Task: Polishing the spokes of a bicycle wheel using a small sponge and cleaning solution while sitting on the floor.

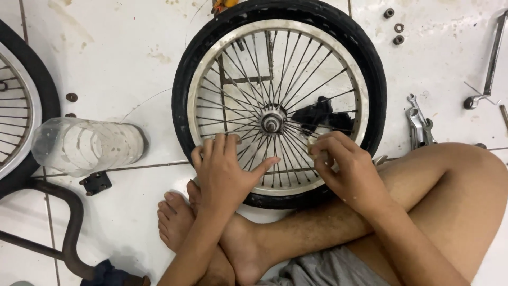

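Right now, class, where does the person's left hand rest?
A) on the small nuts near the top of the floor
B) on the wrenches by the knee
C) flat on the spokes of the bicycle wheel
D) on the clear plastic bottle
C: the left hand lies palm down, fingers spread, on the spokes of the bicycle wheel just beside the hub, well away from the bottle.

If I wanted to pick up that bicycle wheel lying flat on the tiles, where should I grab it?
Probably the tyre of the bicycle wheel on its far or left side, from outside. It lies flat, the left hand and right hand occupy the near edge, and the spokes look thin.
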